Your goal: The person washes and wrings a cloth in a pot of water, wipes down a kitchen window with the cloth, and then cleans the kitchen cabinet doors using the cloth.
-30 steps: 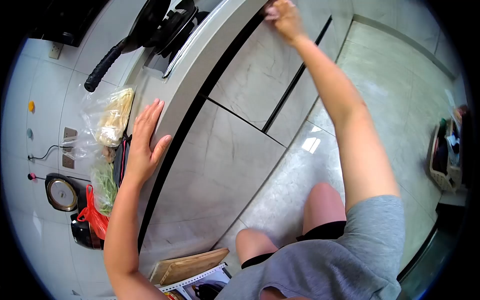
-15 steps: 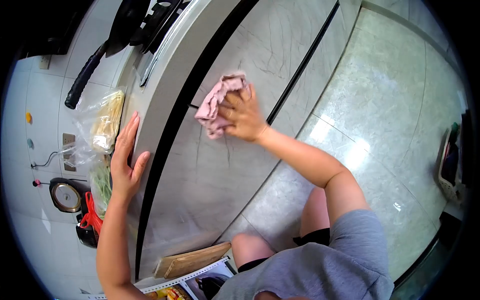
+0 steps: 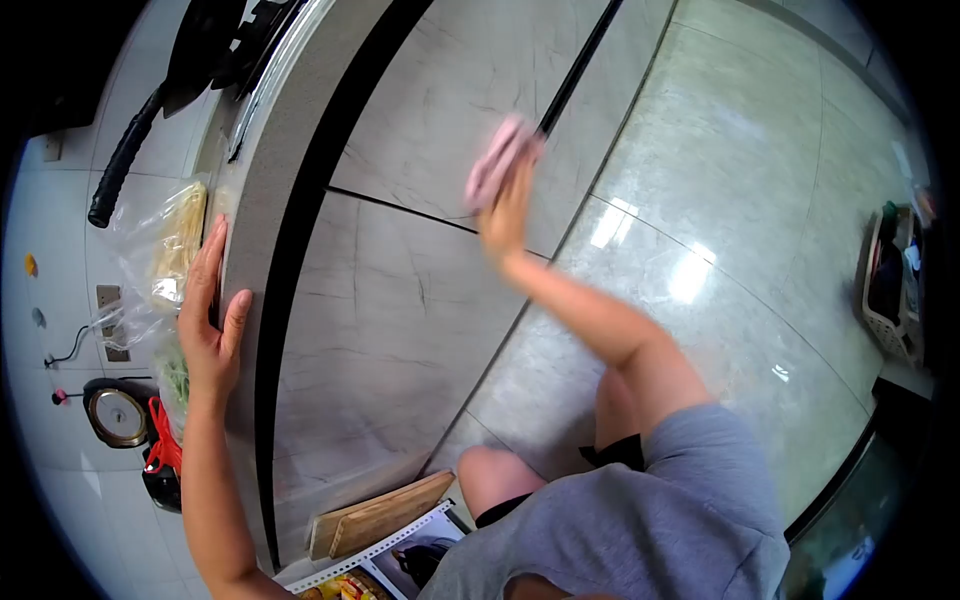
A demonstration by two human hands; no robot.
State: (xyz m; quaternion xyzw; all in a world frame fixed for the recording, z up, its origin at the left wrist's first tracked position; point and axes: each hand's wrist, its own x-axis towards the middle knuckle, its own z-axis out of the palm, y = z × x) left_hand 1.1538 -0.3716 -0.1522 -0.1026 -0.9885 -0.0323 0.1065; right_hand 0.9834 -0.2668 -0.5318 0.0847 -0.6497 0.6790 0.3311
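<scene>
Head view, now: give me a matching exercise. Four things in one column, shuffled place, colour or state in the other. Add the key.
Things
1. Cloth
2. Left hand
3. Wooden boards
4. Basket

Places, colours or states
A. Beside the white perforated strip, low in the picture
B. Toward the picture's right edge, on the far side of the tiled floor
C. Pink, at the right hand
D. At the countertop edge, fingers extended

Right pairs: 1-C, 2-D, 3-A, 4-B
</scene>
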